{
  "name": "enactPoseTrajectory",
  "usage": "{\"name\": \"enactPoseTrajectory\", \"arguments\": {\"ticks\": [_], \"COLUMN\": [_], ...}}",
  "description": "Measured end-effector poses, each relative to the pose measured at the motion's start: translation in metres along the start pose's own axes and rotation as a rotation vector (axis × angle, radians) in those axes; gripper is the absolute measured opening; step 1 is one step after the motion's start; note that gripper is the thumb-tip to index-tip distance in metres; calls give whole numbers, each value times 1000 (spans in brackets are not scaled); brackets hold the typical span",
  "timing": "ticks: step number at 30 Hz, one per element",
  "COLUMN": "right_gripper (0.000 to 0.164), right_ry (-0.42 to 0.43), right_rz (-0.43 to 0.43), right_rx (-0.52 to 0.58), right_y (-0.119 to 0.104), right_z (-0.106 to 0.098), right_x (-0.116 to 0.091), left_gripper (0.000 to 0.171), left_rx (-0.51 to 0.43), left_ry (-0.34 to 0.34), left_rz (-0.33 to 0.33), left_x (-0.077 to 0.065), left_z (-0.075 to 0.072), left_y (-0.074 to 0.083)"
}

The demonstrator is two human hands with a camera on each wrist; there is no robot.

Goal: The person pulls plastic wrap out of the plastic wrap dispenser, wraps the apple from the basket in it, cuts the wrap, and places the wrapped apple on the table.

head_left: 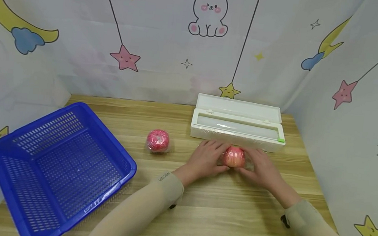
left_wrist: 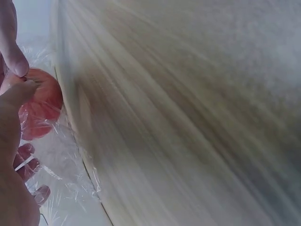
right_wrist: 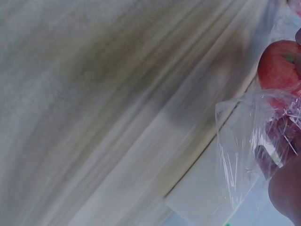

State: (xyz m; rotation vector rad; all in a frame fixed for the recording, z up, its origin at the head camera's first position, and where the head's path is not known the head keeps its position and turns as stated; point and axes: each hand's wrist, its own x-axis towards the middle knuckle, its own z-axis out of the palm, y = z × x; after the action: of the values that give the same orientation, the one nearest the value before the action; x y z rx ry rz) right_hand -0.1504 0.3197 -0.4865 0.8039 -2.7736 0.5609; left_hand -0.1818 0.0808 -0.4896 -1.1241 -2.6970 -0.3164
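Observation:
A red apple (head_left: 234,157) sits on the table just in front of the wrap box, between my two hands. Clear plastic wrap (right_wrist: 235,141) spreads loosely around it and over my fingers. My left hand (head_left: 207,157) grips the apple from the left, its thumb pressing near the dimple in the left wrist view, with fingertips behind the film. From the other side my right hand (head_left: 262,169) holds it, thumb at the near side and fingers curled beyond it in the film. Parts of both hands fall outside the wrist views.
Behind the hands stands a white wrap box (head_left: 238,141), lid raised, with a roll inside and a green slider (head_left: 280,140) at its right end. A film-wrapped red apple (head_left: 158,141) lies left of them. A blue plastic basket (head_left: 78,172) fills the table's left side.

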Motion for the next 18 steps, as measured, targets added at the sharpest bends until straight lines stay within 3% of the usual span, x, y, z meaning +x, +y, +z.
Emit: {"name": "enactPoseTrajectory", "arguments": {"ticks": [6,18], "right_gripper": [70,73], "right_ry": [-6,96], "right_rz": [7,-8], "right_rx": [24,-8], "right_y": [1,6], "right_z": [-2,15], "right_x": [3,2], "left_gripper": [75,76], "left_rx": [-47,-61], "left_ry": [-10,-3], "left_rz": [-10,-9], "left_x": [1,1], "left_z": [1,4], "left_y": [-3,-6]}}
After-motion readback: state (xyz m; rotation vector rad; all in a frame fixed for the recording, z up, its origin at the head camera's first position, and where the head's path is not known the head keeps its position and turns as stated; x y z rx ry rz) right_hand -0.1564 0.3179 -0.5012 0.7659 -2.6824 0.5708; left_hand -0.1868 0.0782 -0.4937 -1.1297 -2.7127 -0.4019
